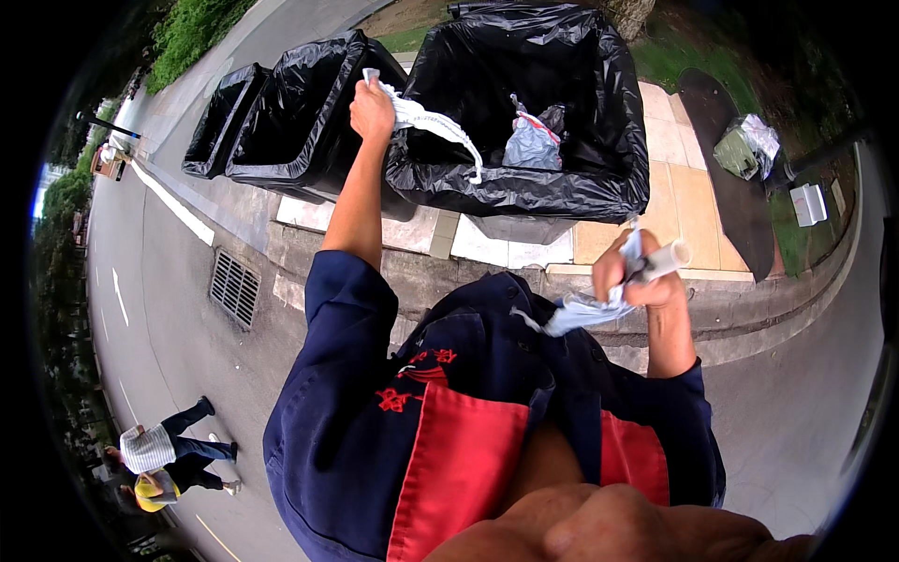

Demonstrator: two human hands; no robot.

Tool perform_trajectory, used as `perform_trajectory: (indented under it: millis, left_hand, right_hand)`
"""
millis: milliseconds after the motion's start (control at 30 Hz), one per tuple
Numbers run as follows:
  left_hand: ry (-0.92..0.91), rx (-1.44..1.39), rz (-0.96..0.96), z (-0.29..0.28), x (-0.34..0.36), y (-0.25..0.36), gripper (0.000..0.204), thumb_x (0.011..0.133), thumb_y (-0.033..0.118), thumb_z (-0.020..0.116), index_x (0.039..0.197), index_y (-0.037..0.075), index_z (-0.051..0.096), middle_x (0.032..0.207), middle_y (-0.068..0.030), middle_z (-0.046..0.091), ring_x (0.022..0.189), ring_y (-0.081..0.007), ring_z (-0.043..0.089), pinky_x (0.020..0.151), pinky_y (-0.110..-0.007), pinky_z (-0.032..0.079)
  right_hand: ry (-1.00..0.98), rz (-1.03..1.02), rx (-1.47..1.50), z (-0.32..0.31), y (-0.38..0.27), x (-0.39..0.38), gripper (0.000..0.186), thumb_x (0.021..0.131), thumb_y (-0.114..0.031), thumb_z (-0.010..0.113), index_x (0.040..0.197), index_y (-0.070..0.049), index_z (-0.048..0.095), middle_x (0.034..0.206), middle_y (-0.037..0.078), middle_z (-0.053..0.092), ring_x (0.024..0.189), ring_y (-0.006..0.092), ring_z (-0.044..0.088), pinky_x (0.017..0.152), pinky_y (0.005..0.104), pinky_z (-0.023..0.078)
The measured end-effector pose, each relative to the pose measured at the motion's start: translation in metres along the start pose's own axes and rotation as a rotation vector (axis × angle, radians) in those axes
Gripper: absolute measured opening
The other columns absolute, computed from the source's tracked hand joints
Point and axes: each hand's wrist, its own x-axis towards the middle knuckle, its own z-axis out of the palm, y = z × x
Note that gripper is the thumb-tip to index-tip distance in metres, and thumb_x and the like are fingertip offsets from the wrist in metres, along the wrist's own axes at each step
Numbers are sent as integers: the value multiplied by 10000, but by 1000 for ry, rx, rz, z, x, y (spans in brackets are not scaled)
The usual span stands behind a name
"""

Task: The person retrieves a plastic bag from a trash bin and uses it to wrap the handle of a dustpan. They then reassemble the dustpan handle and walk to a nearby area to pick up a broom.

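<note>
Outdoors, at a kerb beside a grey road, 3 bins lined with black bags stand in a row on pale paving. My left hand (372, 110) is raised over the rim of the nearest big bin (524, 192), fist closed on a crumpled white bag (426, 122) that trails into it. My right hand (637, 276), near that bin's front, grips a white roll (667, 259) and loose pale plastic (581, 314). Inside that bin lies a grey bag (532, 145).

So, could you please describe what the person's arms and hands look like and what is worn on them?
Both arms wear short dark navy sleeves ending near the elbow, with forearms bare. The left hand and right hand wear no gloves. The jacket front has red panels.
</note>
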Motion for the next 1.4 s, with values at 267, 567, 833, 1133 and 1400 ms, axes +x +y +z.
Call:
perform_trajectory:
  millis: [267,567,833,1133,1400]
  left_hand:
    - [172,-86,9,10,5,11,440,866,436,465,1075,49,458,871,-246,623,840,-424,584,733,-502,418]
    - [-324,-282,351,63,-75,84,521,836,425,545,1141,27,404,1000,-253,576,946,-414,547,802,-451,414]
    - [-1179,-724,600,31,-169,132,699,775,298,692,1333,53,349,1242,-124,504,1192,-248,437,1006,-388,303]
    - [-1327,-942,-122,9,-168,112,128,800,166,679,800,42,646,744,26,592,697,-48,489,644,-216,379]
    - [-1068,-1193,-358,-16,-184,75,111,851,179,624,852,68,618,801,20,616,719,-56,549,638,-205,426]
  right_hand:
    - [916,59,-164,-51,-36,-20,260,689,-129,693,859,-4,542,707,47,563,637,140,567,605,251,465]
    - [983,195,76,-100,7,-18,301,738,-147,668,970,24,581,735,35,551,560,104,495,450,243,379]
    - [797,295,85,-105,19,-16,433,717,-74,658,1110,21,506,923,77,592,675,110,539,456,238,398]
    - [846,352,-176,-105,24,16,250,698,-85,750,859,-4,576,650,5,546,496,56,476,403,199,348]
    - [844,256,-78,-96,41,37,329,781,-133,681,1053,-14,539,733,76,597,483,80,466,437,202,349]
